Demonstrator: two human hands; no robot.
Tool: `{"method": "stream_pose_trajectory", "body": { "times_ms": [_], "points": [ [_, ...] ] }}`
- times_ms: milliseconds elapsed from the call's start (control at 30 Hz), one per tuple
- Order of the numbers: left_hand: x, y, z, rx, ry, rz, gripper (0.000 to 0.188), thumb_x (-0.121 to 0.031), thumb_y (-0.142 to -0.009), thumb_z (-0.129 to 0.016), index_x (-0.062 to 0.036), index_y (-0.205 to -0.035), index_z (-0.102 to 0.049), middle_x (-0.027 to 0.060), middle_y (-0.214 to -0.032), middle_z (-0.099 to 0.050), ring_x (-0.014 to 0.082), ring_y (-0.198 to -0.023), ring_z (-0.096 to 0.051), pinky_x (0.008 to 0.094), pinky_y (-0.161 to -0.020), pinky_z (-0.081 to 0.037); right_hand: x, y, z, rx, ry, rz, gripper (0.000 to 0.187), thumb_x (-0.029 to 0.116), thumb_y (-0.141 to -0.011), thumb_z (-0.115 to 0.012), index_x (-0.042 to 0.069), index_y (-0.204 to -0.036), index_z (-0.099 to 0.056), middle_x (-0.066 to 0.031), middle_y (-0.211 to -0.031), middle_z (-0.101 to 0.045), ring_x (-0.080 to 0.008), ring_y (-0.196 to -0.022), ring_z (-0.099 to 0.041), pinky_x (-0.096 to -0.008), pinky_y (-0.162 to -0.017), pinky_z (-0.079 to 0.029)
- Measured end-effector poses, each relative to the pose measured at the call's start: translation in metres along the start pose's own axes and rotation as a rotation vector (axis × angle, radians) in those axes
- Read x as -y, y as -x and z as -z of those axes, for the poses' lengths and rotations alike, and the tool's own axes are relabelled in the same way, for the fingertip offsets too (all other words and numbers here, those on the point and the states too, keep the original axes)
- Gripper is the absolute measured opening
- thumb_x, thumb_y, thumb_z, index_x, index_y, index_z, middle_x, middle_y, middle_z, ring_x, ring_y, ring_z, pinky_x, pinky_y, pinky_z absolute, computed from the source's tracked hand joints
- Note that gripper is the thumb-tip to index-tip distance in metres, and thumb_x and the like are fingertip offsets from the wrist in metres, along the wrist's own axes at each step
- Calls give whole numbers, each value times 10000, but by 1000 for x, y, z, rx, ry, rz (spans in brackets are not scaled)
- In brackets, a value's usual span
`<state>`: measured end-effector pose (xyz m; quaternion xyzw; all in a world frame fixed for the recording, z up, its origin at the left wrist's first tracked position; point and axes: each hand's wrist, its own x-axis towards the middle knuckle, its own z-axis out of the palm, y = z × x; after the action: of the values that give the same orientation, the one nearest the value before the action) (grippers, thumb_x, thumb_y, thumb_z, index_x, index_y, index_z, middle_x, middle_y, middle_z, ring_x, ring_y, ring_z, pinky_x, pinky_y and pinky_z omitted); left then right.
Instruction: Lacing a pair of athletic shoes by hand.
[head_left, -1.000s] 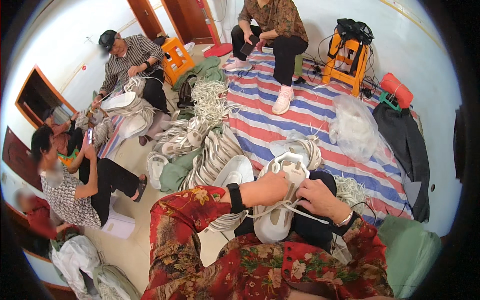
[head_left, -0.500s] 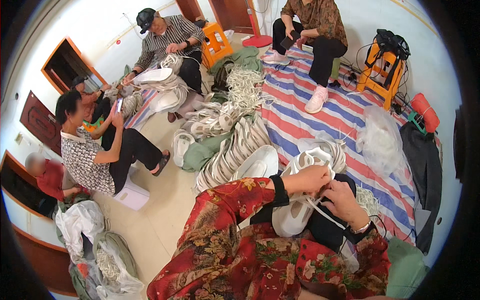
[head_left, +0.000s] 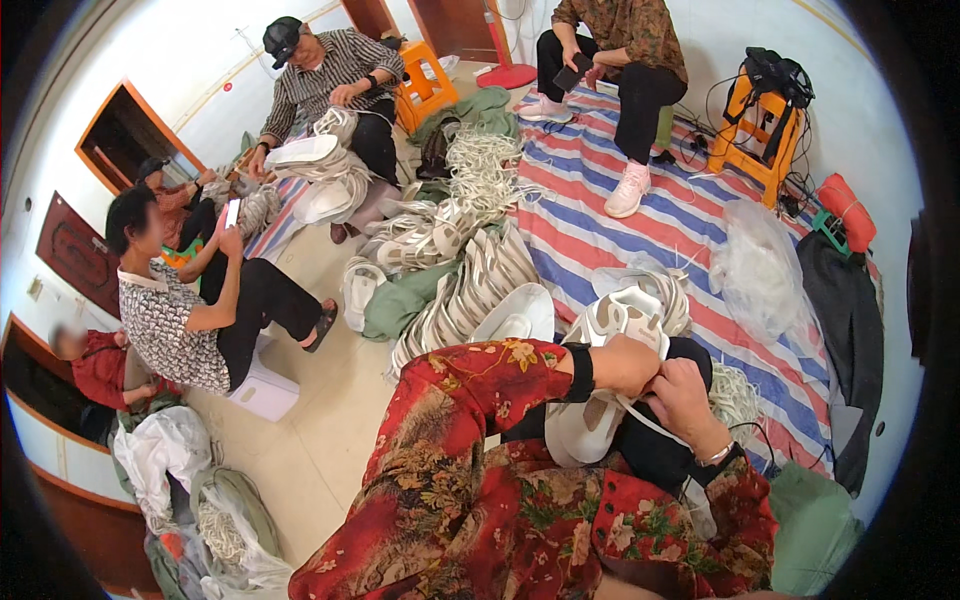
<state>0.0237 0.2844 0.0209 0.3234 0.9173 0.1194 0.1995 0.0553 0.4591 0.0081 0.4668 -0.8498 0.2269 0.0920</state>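
Note:
A white-and-beige shoe upper [head_left: 578, 440] lies across my dark-trousered lap, its openings facing up. Over its upper part my left hand [head_left: 626, 366] is curled closed, its fingertips turned mostly out of sight. My right hand [head_left: 684, 402] meets it from the right, thumb and fingers pinched together at the laces. A flat white shoelace [head_left: 650, 424] trails from the shoe beneath my right hand. Just beyond my hands, another pale shoe upper [head_left: 622, 312] rests against a bundle of similar ones.
Stacked shoe uppers [head_left: 465, 290] and a heap of loose laces [head_left: 485, 165] lie ahead. A striped sheet [head_left: 570, 240] covers the floor at right, with a clear plastic bag [head_left: 765, 260] and an orange stool [head_left: 755, 150]. Several people sit around; one person [head_left: 330, 90] handles shoe uppers.
My left hand has turned over slightly and moved right, closer against my right hand. The lace below has shifted a little. The whole view has moved slightly.

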Motion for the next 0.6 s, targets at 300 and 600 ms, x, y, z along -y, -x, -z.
{"method": "stream_pose_trajectory", "body": {
  "times_ms": [300, 600],
  "points": [
    [22, 12, -10, -94, -37, -118, 156, -181, -740, -595, -53, -784, -671, 158, -741, -654, 350, -712, -636, 451, -622, -495, -2, -5, 1, -16, -94, -29, 249, 100, -666, -710, 70, -869, -569, -94, -996, -545, -291, -946, -518, -393, -838, -389],
    [35, 70, -3, -528, 932, 116, 145, -169, -883, -559, -26, -897, -574, 50, -696, -590, 107, -639, -561, 283, -593, -467, 33, -16, 18, 120, -179, -78, 358, 141, -750, -678, 70, -1072, -540, -113, -973, -614, -307, -891, -587, -394, -763, -465]
  ]
}}
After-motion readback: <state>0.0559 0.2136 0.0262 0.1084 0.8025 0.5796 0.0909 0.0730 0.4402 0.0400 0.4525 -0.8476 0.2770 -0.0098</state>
